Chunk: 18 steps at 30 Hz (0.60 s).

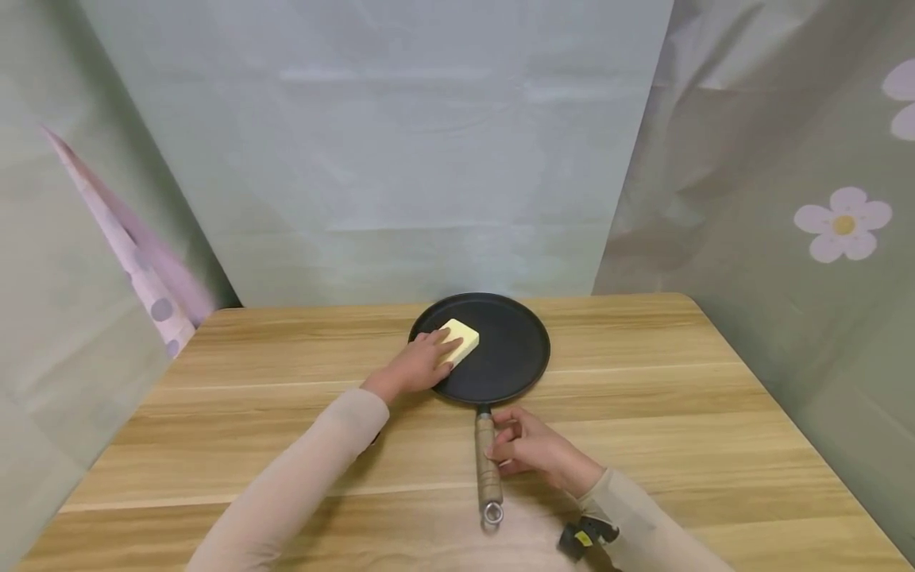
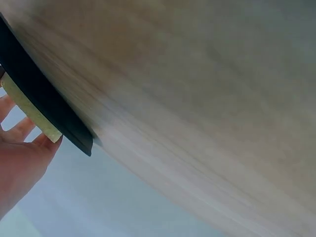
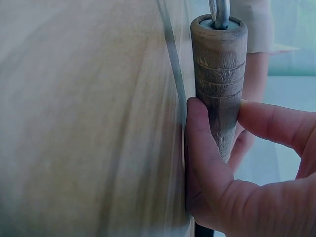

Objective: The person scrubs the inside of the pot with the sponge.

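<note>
A round, black, shallow frying pan (image 1: 511,345) lies on the wooden table, its wooden handle (image 1: 487,469) pointing toward me. My left hand (image 1: 418,364) holds a pale yellow sponge (image 1: 463,338) on the left part of the pan, fingers spread over its top and edges. From the left wrist view, the sponge (image 2: 30,108) sits flat against the dark pan (image 2: 49,106), gripped by the left hand (image 2: 22,153). My right hand (image 1: 539,449) pinches the handle from the right side. Up close, thumb and fingers of the right hand (image 3: 247,192) press on opposite sides of the ringed wooden handle (image 3: 219,74).
The wood-grain table (image 1: 665,413) extends to both sides of the pan. A metal hanging ring (image 1: 492,513) ends the handle. Grey-green sheeting (image 1: 400,159) hangs behind the table, with a flower-print sheet (image 1: 758,262) on the right. A black wrist device (image 1: 588,538) is on the right sleeve.
</note>
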### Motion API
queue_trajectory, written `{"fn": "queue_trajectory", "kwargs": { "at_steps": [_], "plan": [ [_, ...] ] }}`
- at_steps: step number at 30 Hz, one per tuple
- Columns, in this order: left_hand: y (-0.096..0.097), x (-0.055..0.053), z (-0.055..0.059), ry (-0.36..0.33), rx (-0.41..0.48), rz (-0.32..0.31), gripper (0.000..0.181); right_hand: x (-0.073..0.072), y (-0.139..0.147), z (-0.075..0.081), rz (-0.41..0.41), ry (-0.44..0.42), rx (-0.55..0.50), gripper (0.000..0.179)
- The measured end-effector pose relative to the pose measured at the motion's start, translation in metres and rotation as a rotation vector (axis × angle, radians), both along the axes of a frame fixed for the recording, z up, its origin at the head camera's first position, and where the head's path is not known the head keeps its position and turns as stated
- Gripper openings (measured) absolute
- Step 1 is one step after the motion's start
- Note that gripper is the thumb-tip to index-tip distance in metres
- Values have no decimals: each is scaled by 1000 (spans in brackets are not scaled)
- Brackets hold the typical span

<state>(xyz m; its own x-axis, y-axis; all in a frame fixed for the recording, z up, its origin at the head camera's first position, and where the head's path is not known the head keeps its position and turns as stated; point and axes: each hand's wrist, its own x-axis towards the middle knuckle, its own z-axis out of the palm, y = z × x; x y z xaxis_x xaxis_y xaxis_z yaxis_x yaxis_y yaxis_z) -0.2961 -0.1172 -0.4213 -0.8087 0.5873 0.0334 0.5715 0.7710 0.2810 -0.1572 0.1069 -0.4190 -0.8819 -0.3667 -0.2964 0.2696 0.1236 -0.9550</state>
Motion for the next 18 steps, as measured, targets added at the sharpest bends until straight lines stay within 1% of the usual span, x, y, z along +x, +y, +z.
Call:
{"fn": "queue_trajectory", "kwargs": {
  "at_steps": [7,15,18],
  "plan": [
    [1,12,1,-11,12,-6,53,0,-1,2,6,-4,7,55],
    [8,25,3,13,16,-27,52,1,0,4,2,1,11,53],
    [11,29,3,23,18,-26,51,2,1,4,-1,0,5,53]
  ]
}}
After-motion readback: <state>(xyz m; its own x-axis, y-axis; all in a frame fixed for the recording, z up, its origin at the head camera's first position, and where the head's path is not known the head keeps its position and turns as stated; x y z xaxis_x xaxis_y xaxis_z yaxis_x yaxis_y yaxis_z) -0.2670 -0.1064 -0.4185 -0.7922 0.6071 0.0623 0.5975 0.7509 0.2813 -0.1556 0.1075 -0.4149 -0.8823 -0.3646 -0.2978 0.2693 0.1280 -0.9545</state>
